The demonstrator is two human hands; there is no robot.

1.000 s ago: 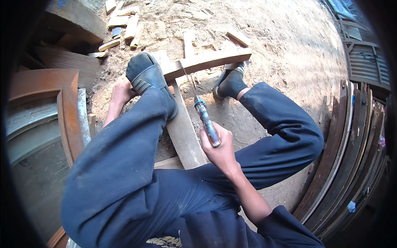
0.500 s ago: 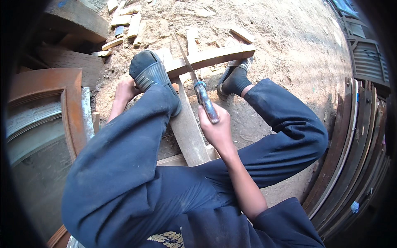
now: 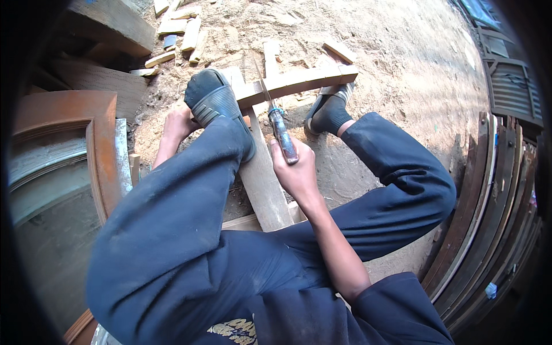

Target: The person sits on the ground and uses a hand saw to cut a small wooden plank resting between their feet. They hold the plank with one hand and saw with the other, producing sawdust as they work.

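Note:
My right hand (image 3: pixel 296 172) is wrapped round the worn, mottled handle of a handsaw (image 3: pixel 282 135). The saw's thin blade crosses the near edge of a wooden beam (image 3: pixel 313 79) and points away from me. That beam lies crosswise over a pale plank (image 3: pixel 261 190) that runs back between my legs. My left foot, in a black sock and slide sandal (image 3: pixel 221 106), presses at the beam's left end; my right foot rests by its other end. Beside the left sandal my left hand (image 3: pixel 177 125) is closed, its fingertips hidden behind the foot, so what it grips cannot be made out.
Several wood offcuts (image 3: pixel 191 34) lie scattered on the sandy ground ahead. A brown wooden frame (image 3: pixel 103 149) and a thick timber block (image 3: pixel 115 26) are at the left. Long boards (image 3: pixel 468 201) are stacked along the right, with a corrugated panel (image 3: pixel 513 86) beyond them.
My right hand has drawn the saw slightly back toward me, its handle tilting more upright. The left hand keeps its place beside the foot. The whole view has shifted a little.

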